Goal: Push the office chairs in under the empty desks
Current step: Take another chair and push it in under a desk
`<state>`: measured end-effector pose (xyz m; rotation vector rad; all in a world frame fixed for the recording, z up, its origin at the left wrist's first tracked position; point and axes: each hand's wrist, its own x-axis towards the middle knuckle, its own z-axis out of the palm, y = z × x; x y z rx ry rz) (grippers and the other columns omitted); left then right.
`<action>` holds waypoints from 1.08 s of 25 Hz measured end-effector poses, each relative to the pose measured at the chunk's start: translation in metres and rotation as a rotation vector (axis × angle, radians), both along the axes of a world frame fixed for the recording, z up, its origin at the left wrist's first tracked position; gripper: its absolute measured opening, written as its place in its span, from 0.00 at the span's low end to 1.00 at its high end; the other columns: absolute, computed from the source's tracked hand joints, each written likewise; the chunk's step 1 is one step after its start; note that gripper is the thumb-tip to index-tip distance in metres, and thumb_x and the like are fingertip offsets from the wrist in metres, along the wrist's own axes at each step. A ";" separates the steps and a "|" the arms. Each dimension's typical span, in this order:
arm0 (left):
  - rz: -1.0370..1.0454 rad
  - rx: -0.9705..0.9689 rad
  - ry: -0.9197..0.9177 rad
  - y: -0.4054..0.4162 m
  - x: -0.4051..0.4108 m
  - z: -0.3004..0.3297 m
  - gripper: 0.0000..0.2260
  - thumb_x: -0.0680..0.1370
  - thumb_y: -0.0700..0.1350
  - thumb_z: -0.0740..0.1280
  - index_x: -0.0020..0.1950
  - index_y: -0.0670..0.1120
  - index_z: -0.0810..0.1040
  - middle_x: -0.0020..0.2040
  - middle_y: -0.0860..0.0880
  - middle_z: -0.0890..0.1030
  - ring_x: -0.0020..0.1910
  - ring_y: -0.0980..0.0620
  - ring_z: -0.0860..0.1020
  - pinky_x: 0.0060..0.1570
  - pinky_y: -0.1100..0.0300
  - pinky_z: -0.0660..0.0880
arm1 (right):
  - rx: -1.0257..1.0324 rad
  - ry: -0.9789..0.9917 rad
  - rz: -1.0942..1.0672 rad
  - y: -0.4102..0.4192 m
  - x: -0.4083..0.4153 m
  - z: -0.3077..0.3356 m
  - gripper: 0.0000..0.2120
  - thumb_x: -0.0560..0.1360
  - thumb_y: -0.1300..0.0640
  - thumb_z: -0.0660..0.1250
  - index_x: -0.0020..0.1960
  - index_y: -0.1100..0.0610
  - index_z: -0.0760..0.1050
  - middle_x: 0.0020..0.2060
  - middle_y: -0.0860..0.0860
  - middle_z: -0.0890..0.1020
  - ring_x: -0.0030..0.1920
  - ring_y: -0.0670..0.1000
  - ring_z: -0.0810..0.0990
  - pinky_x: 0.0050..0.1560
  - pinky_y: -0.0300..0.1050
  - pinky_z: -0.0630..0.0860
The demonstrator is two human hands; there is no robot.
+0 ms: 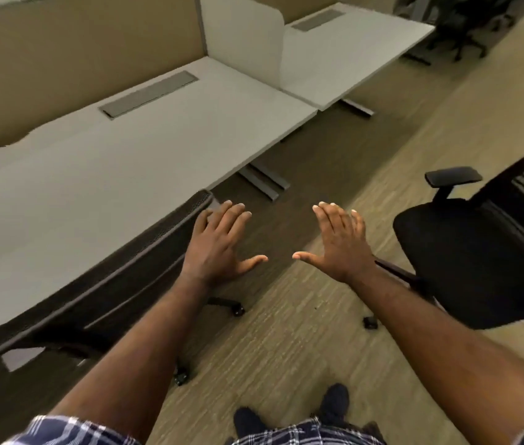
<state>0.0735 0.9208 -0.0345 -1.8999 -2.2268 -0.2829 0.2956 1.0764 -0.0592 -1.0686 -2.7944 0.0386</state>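
A black mesh-backed office chair stands at the front edge of the long white desk, its back against the desk edge. My left hand hovers open, fingers spread, just right of that chair's back corner, holding nothing. My right hand is open too, held in the air above the floor. A second black office chair stands out in the aisle at the right, its seat and one armrest visible, apart from the desks. Its seat lies just right of my right hand.
A second white desk lies farther back behind a white divider panel. Beige partition walls run along the desks' far side. Another dark chair stands at the top right. Desk feet reach onto the carpet. My shoes are below.
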 end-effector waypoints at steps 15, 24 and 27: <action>-0.729 -0.212 0.009 0.242 0.366 -0.039 0.40 0.72 0.71 0.63 0.76 0.47 0.63 0.76 0.47 0.66 0.75 0.46 0.61 0.73 0.43 0.54 | -0.125 -0.054 -0.709 0.047 0.427 -0.035 0.51 0.69 0.21 0.49 0.79 0.55 0.54 0.77 0.53 0.62 0.77 0.55 0.58 0.75 0.65 0.49; -1.089 -0.249 -0.004 0.333 0.562 -0.057 0.40 0.72 0.71 0.64 0.76 0.47 0.63 0.75 0.48 0.67 0.75 0.48 0.60 0.73 0.46 0.53 | -0.211 -0.039 -1.043 0.036 0.587 -0.054 0.52 0.69 0.22 0.49 0.80 0.55 0.48 0.80 0.52 0.55 0.79 0.55 0.49 0.76 0.64 0.41; -1.191 -0.273 -0.049 0.367 0.619 -0.069 0.40 0.73 0.71 0.62 0.76 0.47 0.63 0.76 0.49 0.66 0.76 0.49 0.59 0.74 0.46 0.52 | -0.258 -0.072 -1.120 0.042 0.633 -0.069 0.52 0.68 0.20 0.46 0.80 0.54 0.44 0.80 0.52 0.52 0.79 0.55 0.46 0.75 0.62 0.37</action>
